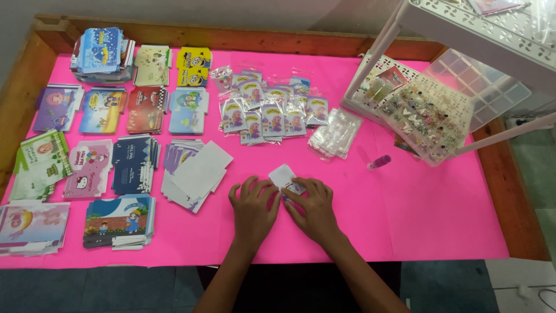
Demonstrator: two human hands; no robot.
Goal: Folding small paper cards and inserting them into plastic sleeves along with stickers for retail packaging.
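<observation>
Right now both hands press flat on a small white card (285,177) just right of the fanned white card stack (196,174); left hand (253,207) and right hand (315,207) have fingers spread; a skewed push could crease it crooked.
</observation>
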